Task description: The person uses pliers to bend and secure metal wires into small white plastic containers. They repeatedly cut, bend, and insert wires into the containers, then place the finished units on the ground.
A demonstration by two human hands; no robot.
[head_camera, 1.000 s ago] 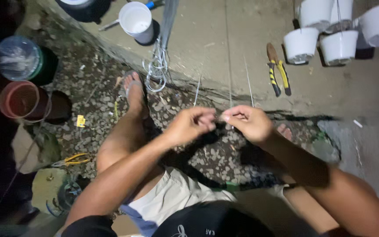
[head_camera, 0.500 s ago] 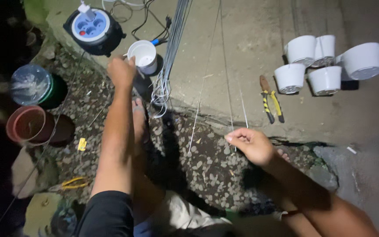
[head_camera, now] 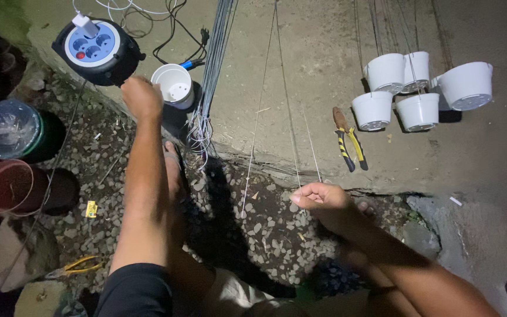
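1. My left hand (head_camera: 142, 97) is stretched far out to the white pot (head_camera: 175, 86) beside the cable reel (head_camera: 98, 50), fingers curled at its rim (whether they grip it I cannot tell).
2. My right hand (head_camera: 319, 198) is closed, pinching thin wires (head_camera: 291, 147) that run up across the concrete slab (head_camera: 300, 70).
3. I judge this the fetching step; next calls for bringing pot and wire ends together; pliers (head_camera: 347, 141) lie near.

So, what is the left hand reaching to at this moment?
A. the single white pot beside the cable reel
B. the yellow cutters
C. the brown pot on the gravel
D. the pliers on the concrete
A: the left hand is at the rim of the single white pot, next to the cable reel.
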